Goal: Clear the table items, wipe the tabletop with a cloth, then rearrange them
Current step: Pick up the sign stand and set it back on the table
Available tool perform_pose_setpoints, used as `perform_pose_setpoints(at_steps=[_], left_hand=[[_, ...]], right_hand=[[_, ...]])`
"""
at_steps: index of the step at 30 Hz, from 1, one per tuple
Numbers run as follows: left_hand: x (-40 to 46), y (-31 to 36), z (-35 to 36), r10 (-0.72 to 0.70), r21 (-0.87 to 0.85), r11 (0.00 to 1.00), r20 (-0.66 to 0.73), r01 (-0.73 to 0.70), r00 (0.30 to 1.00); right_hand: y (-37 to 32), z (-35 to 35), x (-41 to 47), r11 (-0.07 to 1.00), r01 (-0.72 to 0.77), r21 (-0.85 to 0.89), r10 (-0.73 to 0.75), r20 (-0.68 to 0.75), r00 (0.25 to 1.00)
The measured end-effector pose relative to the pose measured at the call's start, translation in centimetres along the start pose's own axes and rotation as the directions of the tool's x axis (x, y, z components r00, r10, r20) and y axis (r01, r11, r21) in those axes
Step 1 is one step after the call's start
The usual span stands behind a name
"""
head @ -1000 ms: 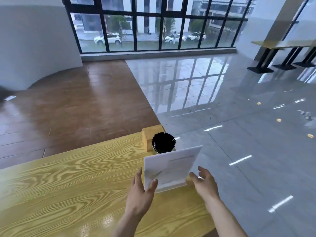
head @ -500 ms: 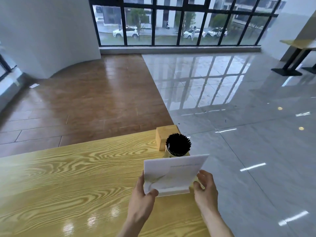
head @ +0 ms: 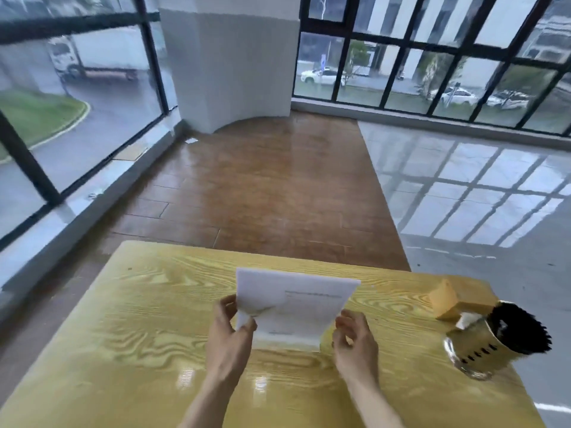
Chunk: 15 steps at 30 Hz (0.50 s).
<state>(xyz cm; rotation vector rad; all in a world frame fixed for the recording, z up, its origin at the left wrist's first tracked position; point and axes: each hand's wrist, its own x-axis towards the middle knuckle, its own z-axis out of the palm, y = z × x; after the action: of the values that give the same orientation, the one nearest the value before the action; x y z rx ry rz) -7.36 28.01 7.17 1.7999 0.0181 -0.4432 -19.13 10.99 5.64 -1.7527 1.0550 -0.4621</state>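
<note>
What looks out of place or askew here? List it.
Nothing is spilled or damaged. The metal holder of black sticks appears to lean right near the table's right edge, though the wide lens may exaggerate that. The card is upright between both hands, left and right.

Looked like a canteen or cafe area in a commercial building. Bench (head: 129, 341) was yellow wood-grain laminate, carrying a metal holder of black sticks (head: 497, 341), likely chopsticks, beside a wooden box (head: 457, 299). Floor was part wood plank (head: 262, 193), part glossy grey tile (head: 463, 180). Black-framed floor-to-ceiling windows (head: 432, 72) showed parked cars (head: 323, 76), a truck (head: 92, 61) and a road outside.
</note>
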Motion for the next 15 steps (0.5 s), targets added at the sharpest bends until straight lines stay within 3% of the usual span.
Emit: perform_pose_setpoints(at_steps=[7,15], left_hand=[[10.4,0.2,-16.8,-0.038,-0.026,0.999,-0.167,0.034,0.985],[21.2,2.0,-26.4,-0.055,-0.033,0.998,-0.25,0.048,0.967]], right_hand=[[-9.8,19.0,-1.3,0.996,0.085,0.006,-0.085,0.129,0.988],[-16.0,31.9,1.0,0.999,0.054,-0.006,-0.05,0.246,0.968]])
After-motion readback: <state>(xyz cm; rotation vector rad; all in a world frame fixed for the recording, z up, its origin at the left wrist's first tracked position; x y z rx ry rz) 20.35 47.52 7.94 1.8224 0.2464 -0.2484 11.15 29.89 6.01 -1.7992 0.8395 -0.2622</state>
